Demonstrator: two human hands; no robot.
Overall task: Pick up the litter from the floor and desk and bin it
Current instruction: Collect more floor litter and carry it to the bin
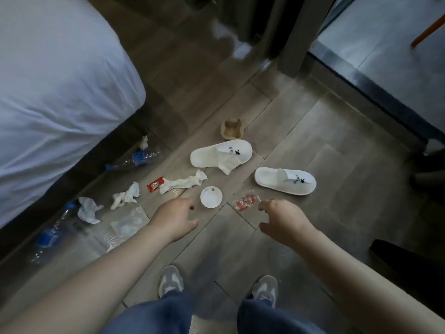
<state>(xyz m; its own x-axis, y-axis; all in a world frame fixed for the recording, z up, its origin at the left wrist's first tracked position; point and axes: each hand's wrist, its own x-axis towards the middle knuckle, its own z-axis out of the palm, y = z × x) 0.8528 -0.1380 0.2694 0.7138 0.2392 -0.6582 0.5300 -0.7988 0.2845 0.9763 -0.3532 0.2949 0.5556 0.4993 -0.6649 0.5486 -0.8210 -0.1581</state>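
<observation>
grey trainers point(170, 280) planted, a person holds both hands low over the wood floor point(301, 141): left hand point(173, 218) loosely curled and empty beside a white lid point(211, 197), right hand point(284, 220) likewise by a red wrapper point(246, 203). best pinched by an edge, one piece per hand; tissues point(183, 183), a sachet point(155, 184) and bottles point(137, 157) lie beyond.

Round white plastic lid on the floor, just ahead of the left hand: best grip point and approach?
Pinch the round white plastic lid across its rim, coming straight down from above. It lies flat on the wood-look floor, so only the edge offers purchase; tipping one side up first would probably help. The empty left hand is nearest.
</observation>
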